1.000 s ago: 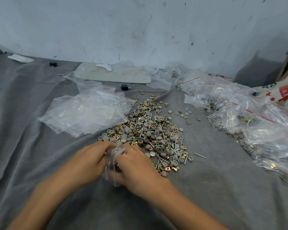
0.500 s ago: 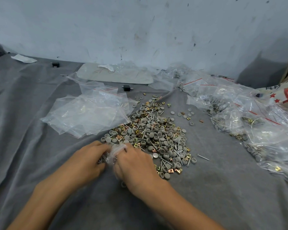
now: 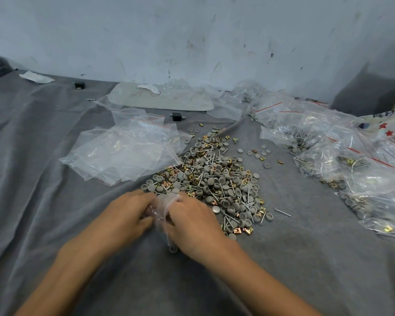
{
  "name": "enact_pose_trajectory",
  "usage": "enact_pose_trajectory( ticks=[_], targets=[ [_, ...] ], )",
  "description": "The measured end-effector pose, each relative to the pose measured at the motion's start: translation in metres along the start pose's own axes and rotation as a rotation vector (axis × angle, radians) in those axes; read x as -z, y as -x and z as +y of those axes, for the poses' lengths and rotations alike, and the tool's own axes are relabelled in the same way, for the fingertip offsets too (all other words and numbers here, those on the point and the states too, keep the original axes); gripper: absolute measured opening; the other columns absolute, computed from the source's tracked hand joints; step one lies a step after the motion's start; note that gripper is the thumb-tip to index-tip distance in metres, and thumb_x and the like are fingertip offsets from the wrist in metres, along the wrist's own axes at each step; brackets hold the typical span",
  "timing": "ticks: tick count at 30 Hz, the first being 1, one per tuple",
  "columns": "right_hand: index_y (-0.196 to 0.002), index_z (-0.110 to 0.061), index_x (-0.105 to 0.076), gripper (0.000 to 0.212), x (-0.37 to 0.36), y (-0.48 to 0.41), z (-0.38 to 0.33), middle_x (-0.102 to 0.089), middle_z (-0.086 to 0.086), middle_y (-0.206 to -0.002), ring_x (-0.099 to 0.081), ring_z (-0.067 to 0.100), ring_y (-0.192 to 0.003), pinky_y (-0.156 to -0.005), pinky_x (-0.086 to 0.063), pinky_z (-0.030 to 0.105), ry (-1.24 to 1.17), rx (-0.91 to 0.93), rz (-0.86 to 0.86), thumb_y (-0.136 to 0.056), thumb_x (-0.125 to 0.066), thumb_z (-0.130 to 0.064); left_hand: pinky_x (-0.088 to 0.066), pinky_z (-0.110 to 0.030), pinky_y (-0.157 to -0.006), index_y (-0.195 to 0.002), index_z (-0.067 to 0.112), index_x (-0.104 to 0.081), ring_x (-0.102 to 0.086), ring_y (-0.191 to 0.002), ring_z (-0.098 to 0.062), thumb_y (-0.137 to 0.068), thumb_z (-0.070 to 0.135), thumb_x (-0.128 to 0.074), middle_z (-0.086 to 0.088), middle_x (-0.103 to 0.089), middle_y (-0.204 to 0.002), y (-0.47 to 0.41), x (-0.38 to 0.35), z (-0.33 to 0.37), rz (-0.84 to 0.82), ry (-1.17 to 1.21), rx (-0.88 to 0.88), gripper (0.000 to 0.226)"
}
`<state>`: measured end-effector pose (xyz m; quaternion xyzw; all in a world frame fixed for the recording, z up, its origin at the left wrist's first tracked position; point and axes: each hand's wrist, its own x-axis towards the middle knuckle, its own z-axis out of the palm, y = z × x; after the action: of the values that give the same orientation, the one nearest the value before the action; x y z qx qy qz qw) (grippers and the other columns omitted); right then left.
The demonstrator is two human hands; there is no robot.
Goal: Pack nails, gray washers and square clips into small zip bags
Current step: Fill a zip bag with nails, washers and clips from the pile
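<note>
You hold one small zip bag between your two hands. Your left hand pinches its left side. Your right hand pinches its right side. Your fingers curl tight on the thin plastic. The bag sits at the near edge of the pile of nails, gray washers and square clips. Empty bags lie left of the pile. Filled bags lie to the right on the gray cloth.

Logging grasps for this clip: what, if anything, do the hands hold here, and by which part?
The left hand and right hand together grip one small clear zip bag, crumpled between them, apparently near its upper end. The fingertips are hidden.
</note>
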<state>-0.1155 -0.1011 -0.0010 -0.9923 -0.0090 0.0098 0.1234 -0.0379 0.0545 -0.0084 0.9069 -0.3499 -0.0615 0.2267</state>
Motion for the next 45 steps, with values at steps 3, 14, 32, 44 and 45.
enact_pose_trajectory(
  ticks=[3, 14, 32, 44, 45],
  targets=[
    [-0.118, -0.013, -0.064, 0.025, -0.002, 0.000, -0.002, -0.054, 0.008, -0.123, -0.057, 0.032, -0.107, -0.079, -0.044, 0.040, 0.044, 0.036, 0.028, -0.102, -0.056, -0.031, -0.043, -0.033, -0.076, -0.085, 0.030, -0.053, -0.052, -0.085, -0.015, -0.082, 0.012, -0.067, 0.009, -0.052, -0.089, 0.000, 0.000, 0.001, -0.008, -0.028, 0.002, 0.023],
    [-0.080, -0.027, -0.043, 0.033, 0.028, 0.029, 0.039, -0.044, -0.012, -0.089, -0.048, 0.011, -0.084, -0.075, -0.037, 0.038, -0.242, -0.094, 0.089, -0.106, -0.031, -0.043, -0.037, -0.029, -0.074, -0.093, 0.030, -0.057, -0.055, -0.092, -0.013, -0.093, 0.027, -0.067, 0.013, -0.050, -0.092, 0.001, 0.006, -0.008, 0.007, -0.099, 0.077, 0.010],
    [-0.118, -0.019, -0.057, 0.018, 0.034, -0.030, 0.093, -0.062, 0.003, -0.114, -0.058, 0.027, -0.104, -0.084, -0.050, 0.041, 0.096, -0.172, 0.116, -0.104, -0.046, -0.019, -0.040, -0.017, -0.061, -0.099, 0.045, -0.042, -0.058, -0.076, 0.001, -0.091, 0.042, -0.061, 0.019, -0.062, -0.080, 0.014, 0.001, 0.023, 0.066, 0.087, -0.028, 0.021],
    [-0.106, -0.022, -0.057, 0.007, 0.038, -0.021, 0.096, -0.056, -0.001, -0.105, -0.055, 0.022, -0.097, -0.085, -0.050, 0.041, 0.109, -0.172, 0.048, -0.102, -0.054, -0.027, -0.031, -0.014, -0.058, -0.121, 0.042, -0.057, -0.053, -0.067, 0.017, -0.100, 0.047, -0.050, 0.022, -0.056, -0.058, 0.007, -0.013, 0.024, 0.130, 0.063, -0.057, 0.022],
    [-0.104, -0.022, -0.058, 0.007, 0.039, -0.021, 0.097, -0.057, -0.001, -0.105, -0.056, 0.022, -0.098, -0.086, -0.051, 0.041, 0.093, -0.170, 0.059, -0.102, -0.054, -0.027, -0.031, -0.015, -0.059, -0.121, 0.042, -0.057, -0.053, -0.068, 0.017, -0.100, 0.047, -0.050, 0.022, -0.057, -0.059, 0.007, -0.013, 0.024, 0.125, 0.071, -0.061, 0.022]
  ],
)
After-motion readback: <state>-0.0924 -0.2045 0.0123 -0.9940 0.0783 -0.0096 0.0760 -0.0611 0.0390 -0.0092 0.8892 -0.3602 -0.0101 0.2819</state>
